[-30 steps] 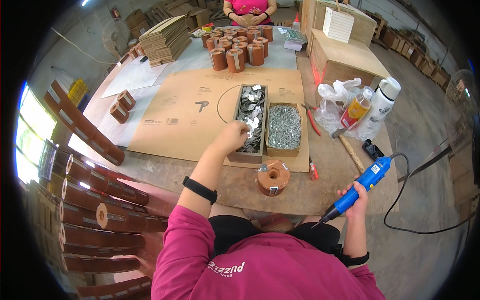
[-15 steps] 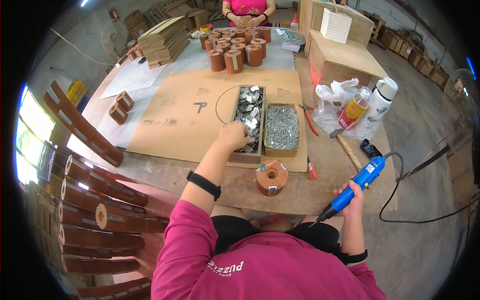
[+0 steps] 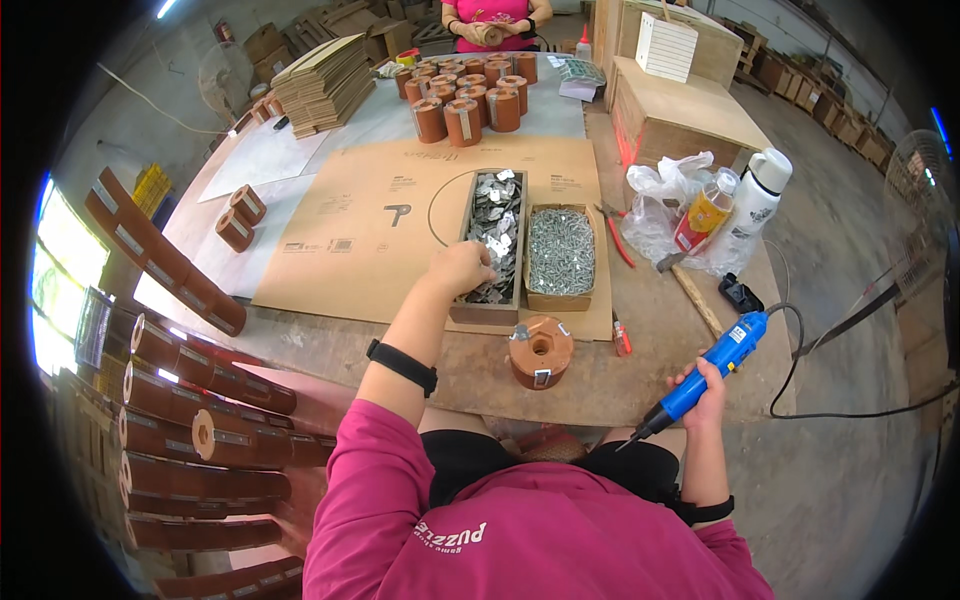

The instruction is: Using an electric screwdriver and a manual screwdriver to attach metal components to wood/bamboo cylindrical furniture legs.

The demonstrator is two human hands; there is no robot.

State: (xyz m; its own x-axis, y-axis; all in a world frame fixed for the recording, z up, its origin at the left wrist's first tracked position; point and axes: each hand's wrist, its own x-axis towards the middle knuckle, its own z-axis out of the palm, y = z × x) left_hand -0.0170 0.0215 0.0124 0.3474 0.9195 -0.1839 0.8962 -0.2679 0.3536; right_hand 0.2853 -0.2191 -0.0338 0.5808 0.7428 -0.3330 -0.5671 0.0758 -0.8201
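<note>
My left hand [image 3: 461, 269] is at the near end of a long wooden box [image 3: 487, 314] of small flat metal plates [image 3: 493, 215]. Its fingers are curled together over the plates; whatever they pinch is hidden. My right hand [image 3: 705, 397] grips a blue electric screwdriver [image 3: 716, 362], its bit pointing down and left past the table's front edge. Between the two hands, a brown wooden cylinder [image 3: 524, 366] with a centre hole stands upright near that edge, small metal plates on its side and rim. A carton of screws [image 3: 560, 290] sits right of the long box.
Long brown columns [image 3: 240, 437] crowd the left side. A hammer [image 3: 697, 300], red-handled pliers [image 3: 619, 241], a red screwdriver [image 3: 621, 336], a bottle [image 3: 705, 213] and a white flask [image 3: 757, 200] lie or stand at right. Several cylinders [image 3: 463, 122] stand at the back, before a co-worker [image 3: 490, 25].
My left hand has shifted slightly over the metal plates, staying at the box's near end. The co-worker's hands have tilted the piece they hold. The electric screwdriver stays in my right hand.
</note>
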